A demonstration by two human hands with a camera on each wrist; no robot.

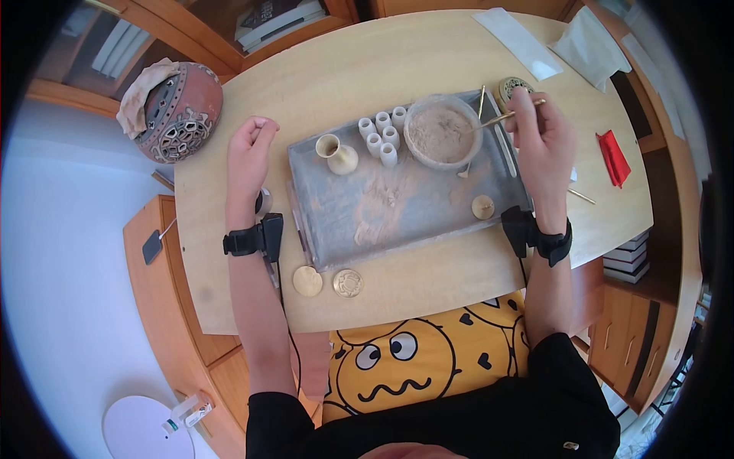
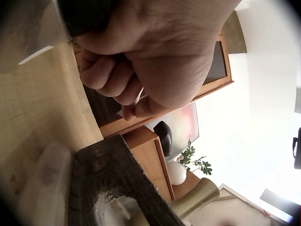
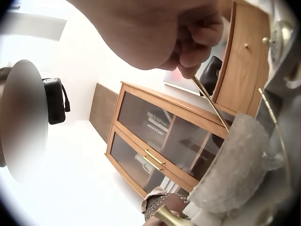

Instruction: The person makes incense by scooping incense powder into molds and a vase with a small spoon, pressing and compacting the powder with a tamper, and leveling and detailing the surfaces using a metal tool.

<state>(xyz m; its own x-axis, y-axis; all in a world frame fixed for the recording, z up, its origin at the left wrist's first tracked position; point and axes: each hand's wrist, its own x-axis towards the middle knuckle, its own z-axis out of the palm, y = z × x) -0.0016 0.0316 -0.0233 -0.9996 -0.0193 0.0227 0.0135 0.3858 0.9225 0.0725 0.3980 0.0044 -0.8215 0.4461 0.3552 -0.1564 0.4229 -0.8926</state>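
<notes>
My right hand (image 1: pixel 544 141) pinches a thin brass stick (image 1: pixel 501 119) over the right rim of a pale bowl (image 1: pixel 433 161) of grey-brown powder (image 1: pixel 440 131). The stick's lower end reaches into the bowl; its tip is hidden behind the wall (image 3: pixel 235 165) in the right wrist view. My left hand (image 1: pixel 251 153) is held left of the grey tray (image 1: pixel 321 229), fingers loosely curled with nothing seen in them. Beside the bowl on the tray stand several small white cylinders (image 1: pixel 388 155) and a brass vase (image 1: pixel 337 154). A small round brass piece (image 1: pixel 482 206) lies at the tray's right.
Two round brass discs (image 1: pixel 307 281) lie before the tray. Behind my right hand is a patterned round tin (image 1: pixel 514 90); further right lie a red pouch (image 1: pixel 613 158) and a thin brass rod (image 1: pixel 581 196). A carved pot (image 1: pixel 183 115) with a cloth stands at the back left.
</notes>
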